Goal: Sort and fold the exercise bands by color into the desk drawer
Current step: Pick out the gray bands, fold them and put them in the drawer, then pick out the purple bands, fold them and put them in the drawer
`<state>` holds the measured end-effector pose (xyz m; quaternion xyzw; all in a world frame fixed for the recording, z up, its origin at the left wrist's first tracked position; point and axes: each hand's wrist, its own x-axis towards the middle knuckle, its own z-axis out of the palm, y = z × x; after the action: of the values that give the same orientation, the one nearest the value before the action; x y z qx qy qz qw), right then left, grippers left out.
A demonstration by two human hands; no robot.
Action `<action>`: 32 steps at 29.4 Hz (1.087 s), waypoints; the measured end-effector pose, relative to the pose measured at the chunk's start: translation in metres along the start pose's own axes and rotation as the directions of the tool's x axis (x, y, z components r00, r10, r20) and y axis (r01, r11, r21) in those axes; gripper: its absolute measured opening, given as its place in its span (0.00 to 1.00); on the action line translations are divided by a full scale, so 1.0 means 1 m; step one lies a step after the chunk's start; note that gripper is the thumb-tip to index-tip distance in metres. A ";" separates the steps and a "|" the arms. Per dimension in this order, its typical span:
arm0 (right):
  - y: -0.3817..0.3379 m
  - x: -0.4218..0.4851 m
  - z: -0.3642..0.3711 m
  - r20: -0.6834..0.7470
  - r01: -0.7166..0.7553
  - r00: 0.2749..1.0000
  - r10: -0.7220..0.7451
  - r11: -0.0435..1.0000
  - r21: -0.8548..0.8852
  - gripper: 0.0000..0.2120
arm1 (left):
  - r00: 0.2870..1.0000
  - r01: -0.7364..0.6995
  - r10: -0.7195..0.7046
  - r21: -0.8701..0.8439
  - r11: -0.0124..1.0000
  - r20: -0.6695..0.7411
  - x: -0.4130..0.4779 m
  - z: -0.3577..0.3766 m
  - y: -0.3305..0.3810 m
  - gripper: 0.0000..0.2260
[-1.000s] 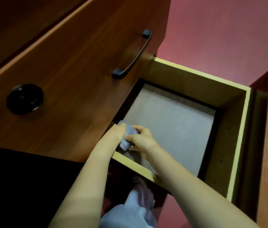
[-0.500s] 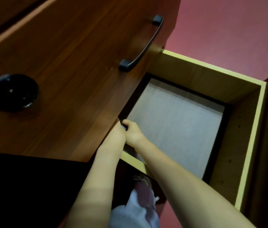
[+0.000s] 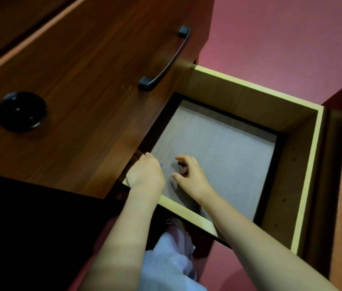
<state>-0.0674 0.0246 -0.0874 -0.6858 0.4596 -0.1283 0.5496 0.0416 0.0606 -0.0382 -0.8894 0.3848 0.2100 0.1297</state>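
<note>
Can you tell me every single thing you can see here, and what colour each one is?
Open drawer: one, pale wood walls with a grey-white floor, middle right.
Drawer front: one, brown wood, upper left.
Handle: one, dark, on the drawer front.
Round knob: one, black, far left.
Blue sliver: one, in the drawer's left corner; too little shows to name it.
Cloth: one, pale lilac, below the drawer.
Pink surface: one, top right.
Left hand: one, fingers tucked into the drawer's left corner.
Right hand: one, loosely curled and empty, over the drawer floor.

Left hand (image 3: 146, 174): fingers hidden (in drawer (image 3: 310, 164)).
</note>
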 end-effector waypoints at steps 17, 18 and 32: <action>-0.005 -0.038 -0.044 -0.138 0.014 0.990 -0.007 0.999 0.048 0.15 | 0.991 0.040 -0.060 0.169 0.985 0.117 -0.034 -0.012 0.022 0.29; -0.010 -0.048 -0.055 -0.151 0.012 0.989 -0.005 0.999 0.045 0.14 | 0.990 0.026 -0.050 0.177 0.984 0.134 -0.041 -0.015 0.025 0.29; 0.030 -0.246 -0.261 -0.462 0.087 0.880 -0.113 0.993 -0.078 0.09 | 0.584 -0.780 0.760 -0.458 0.427 -0.286 -0.232 -0.031 0.224 0.09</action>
<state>-0.3935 0.0491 0.0625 -0.6727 0.5451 -0.3046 0.3970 -0.2579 0.0447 0.0835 -0.6157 0.6737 0.3287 -0.2430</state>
